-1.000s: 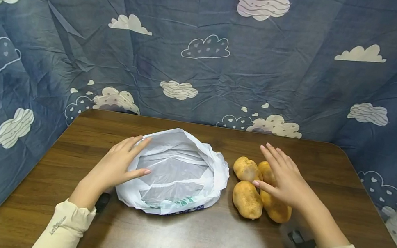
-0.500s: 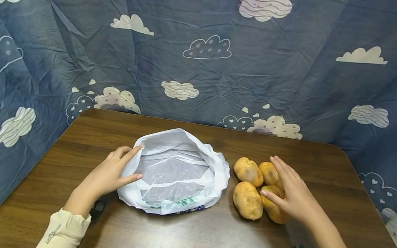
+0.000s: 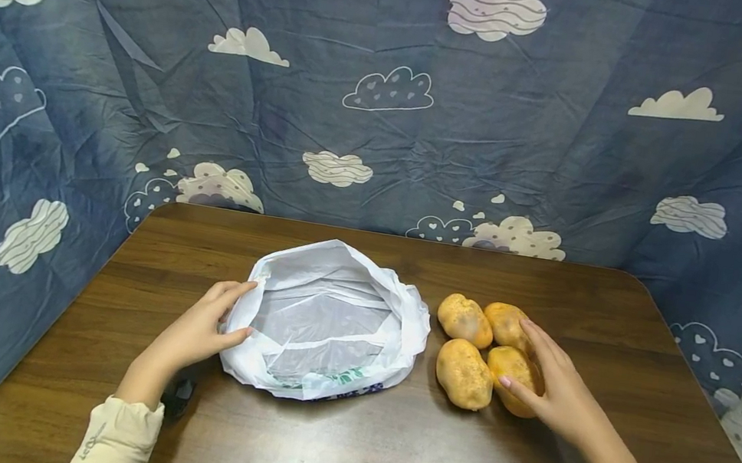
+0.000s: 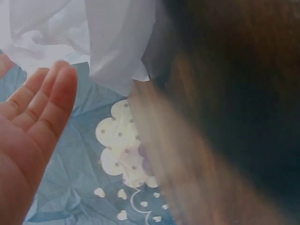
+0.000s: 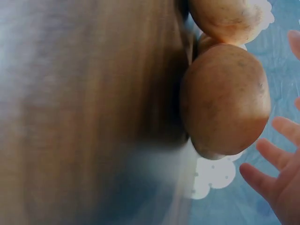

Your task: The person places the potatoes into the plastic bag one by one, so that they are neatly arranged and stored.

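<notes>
Head view: bag (image 3: 324,330) lies widthwise, mouth upward, both hands' (image 3: 198,328) (image 3: 563,390) fingers (image 3: 233,293) spread from thumbs (image 3: 521,393).

Brown wood-grain bench (image 3: 344,452), 2 rounded far corners. Creased blue cloth (image 3: 529,135) behind and at 2 sides, maybe 1 sheet; pale clouds (image 3: 337,169), hearts (image 4: 122,215) printed.

White bag (image 3: 325,322), four potatoes (image 3: 464,374) on table (image 3: 344,448)

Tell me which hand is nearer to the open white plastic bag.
Left. The person's bare left hand is at the left edge of the white plastic bag; the bare right hand is well off to the bag's right, beside four oval yellow-brown potatoes.
</notes>
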Tool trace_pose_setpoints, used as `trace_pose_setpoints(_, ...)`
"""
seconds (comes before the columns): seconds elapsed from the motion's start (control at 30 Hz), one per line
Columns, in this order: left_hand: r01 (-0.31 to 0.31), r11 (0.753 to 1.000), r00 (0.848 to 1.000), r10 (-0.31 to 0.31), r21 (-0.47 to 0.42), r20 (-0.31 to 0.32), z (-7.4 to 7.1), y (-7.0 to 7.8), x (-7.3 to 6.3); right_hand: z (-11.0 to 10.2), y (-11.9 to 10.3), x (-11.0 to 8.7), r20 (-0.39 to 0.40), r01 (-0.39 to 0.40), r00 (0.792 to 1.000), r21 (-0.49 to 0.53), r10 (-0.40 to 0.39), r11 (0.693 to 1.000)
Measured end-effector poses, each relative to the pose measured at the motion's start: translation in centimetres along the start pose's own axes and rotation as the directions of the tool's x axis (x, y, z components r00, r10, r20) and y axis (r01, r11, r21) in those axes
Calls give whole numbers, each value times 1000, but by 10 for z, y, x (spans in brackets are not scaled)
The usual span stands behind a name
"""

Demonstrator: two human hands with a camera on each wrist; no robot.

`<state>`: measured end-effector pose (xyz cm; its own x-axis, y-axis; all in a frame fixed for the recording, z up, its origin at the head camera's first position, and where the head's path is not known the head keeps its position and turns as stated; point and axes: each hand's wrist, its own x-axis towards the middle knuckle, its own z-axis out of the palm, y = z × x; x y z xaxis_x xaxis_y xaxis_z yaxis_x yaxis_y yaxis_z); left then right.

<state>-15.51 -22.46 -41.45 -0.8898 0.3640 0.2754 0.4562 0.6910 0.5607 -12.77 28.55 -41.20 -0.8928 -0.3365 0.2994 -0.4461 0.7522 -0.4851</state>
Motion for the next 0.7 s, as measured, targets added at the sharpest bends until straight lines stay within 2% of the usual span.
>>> trace_pose_setpoints(0.23, -13, 991, 1000, 10, -137, -26, 4, -5, -1, 2, 5, -14, 31, -78, 997, 86, 76, 993)
trace_pose_setpoints(0.37, 20, 980, 1000, -23, -200, -16, 4, -4, -2, 4, 7, -19, 53, -130, 991, 135, 123, 982)
trace_pose_setpoints(0.57, 58, 951, 998, -60, -303, 2, -4, 12, -4, 8, 9, -24, 61, -178, 984, 159, 170, 971)
trace_pose_setpoints(0.7, 81, 945, 997, -79, -318, 20, -1, 4, -5, 12, 10, -26, 34, -178, 984, 170, 175, 969)
